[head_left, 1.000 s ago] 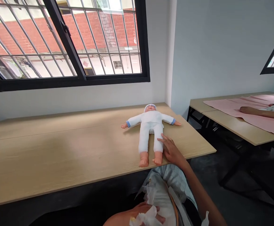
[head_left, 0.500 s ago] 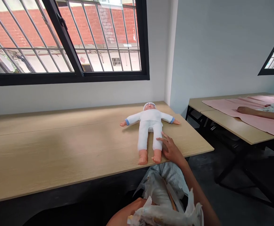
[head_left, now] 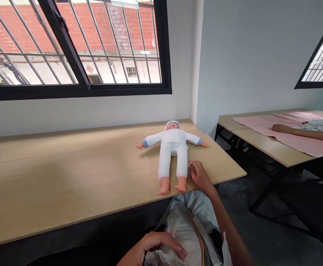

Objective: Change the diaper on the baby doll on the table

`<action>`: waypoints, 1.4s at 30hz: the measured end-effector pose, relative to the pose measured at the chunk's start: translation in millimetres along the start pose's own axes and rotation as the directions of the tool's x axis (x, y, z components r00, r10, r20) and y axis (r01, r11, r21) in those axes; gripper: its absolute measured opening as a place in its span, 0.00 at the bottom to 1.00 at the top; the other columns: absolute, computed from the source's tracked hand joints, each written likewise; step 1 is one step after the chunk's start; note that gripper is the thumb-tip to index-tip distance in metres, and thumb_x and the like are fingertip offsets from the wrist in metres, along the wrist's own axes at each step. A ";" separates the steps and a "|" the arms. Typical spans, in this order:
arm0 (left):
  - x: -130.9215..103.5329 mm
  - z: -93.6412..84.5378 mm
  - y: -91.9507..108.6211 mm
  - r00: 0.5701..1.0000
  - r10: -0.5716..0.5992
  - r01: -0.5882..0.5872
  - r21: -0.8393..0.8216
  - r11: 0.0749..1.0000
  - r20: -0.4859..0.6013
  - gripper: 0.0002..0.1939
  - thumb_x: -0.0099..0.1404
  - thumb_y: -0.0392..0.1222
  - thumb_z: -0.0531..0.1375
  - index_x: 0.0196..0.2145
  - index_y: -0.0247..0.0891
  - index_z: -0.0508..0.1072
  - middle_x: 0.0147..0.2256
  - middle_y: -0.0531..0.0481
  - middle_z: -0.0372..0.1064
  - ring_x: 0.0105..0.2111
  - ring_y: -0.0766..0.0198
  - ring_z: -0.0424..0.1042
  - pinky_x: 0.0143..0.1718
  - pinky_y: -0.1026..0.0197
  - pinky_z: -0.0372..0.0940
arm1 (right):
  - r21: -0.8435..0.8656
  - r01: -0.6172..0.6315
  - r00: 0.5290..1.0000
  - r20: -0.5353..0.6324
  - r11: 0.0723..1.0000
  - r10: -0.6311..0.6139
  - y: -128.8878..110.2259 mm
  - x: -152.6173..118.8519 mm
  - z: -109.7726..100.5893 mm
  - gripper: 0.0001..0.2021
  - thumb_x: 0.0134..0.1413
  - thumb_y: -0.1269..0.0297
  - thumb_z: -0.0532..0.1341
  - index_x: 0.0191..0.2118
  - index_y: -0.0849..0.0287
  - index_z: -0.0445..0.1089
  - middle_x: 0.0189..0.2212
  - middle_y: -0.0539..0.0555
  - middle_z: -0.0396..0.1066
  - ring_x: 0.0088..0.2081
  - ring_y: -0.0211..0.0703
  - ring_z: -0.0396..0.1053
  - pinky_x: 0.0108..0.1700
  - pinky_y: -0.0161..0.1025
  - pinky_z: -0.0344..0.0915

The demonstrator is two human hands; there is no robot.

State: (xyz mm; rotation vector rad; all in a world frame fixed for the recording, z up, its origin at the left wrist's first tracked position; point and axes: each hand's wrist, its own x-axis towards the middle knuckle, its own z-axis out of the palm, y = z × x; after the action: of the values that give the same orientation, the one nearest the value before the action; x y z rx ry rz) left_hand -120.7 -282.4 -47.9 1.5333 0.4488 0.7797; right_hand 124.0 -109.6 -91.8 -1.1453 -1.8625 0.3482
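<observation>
A doll in white clothes with blue cuffs [head_left: 174, 137] lies on its back on the wooden table [head_left: 95, 177], arms spread and bare feet towards the front edge. Just right of its lower leg, my right hand [head_left: 200, 176] rests on the tabletop with its fingers curled in and nothing visible in them. Low in the view, my left hand [head_left: 161, 244] is over my lap, its fingers bent round a crumpled whitish bundle [head_left: 182, 231]. Part of the bundle is cut off by the bottom edge of the picture.
A barred window [head_left: 117, 48] is in the wall behind the table. At the right, a second table [head_left: 278, 149] bears a pink sheet [head_left: 302, 142], on which another person's forearm [head_left: 313, 133] lies. Dark chairs stand under and beside that table.
My right hand has come off the doll's leg and its fingers have curled. More of my left hand shows, over the bundle. The view has turned slightly right.
</observation>
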 end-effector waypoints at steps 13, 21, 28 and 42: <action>97.8 -85.8 -27.2 0.583 0.440 0.199 0.645 0.737 -0.683 0.21 0.64 0.54 0.60 0.51 0.41 0.72 0.49 0.42 0.69 0.51 0.53 0.72 0.54 0.46 0.68 | 0.043 -0.093 0.988 -0.117 0.995 0.098 2.1 -0.2 5.2 0.16 0.69 0.65 0.45 0.49 0.56 0.69 0.46 0.59 0.71 0.51 0.50 0.67 0.57 0.51 0.65; 105.1 -95.9 -26.5 0.717 0.505 0.166 0.821 0.546 -0.480 0.17 0.73 0.43 0.49 0.48 0.39 0.76 0.50 0.42 0.72 0.53 0.55 0.70 0.59 0.48 0.65 | 0.165 0.101 0.995 -0.041 0.981 -0.095 -1.3 -3.6 -3.5 0.23 0.63 0.75 0.47 0.54 0.50 0.71 0.52 0.56 0.67 0.56 0.45 0.65 0.61 0.49 0.62; 109.8 -93.6 -20.1 0.760 0.428 0.186 0.795 0.578 -0.489 0.16 0.72 0.40 0.49 0.44 0.38 0.76 0.45 0.43 0.73 0.48 0.57 0.72 0.55 0.51 0.66 | 0.038 0.072 0.997 -0.016 0.997 -0.071 -7.2 -2.9 -3.2 0.23 0.61 0.78 0.48 0.52 0.54 0.73 0.51 0.58 0.67 0.54 0.48 0.64 0.60 0.51 0.62; 127.0 -105.6 -20.9 0.816 0.311 0.267 0.795 0.545 -0.488 0.13 0.72 0.39 0.50 0.36 0.38 0.73 0.39 0.46 0.69 0.45 0.57 0.68 0.52 0.53 0.64 | -0.079 -0.126 0.992 0.021 0.989 0.128 -8.1 13.2 -0.2 0.20 0.61 0.77 0.48 0.41 0.54 0.77 0.39 0.56 0.71 0.42 0.47 0.68 0.46 0.41 0.62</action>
State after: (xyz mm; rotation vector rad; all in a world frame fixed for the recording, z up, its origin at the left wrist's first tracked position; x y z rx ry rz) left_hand -103.7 -116.8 -44.6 2.1772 1.4650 1.1545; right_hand 117.3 -103.1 -79.5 -1.3221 -1.8440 0.3669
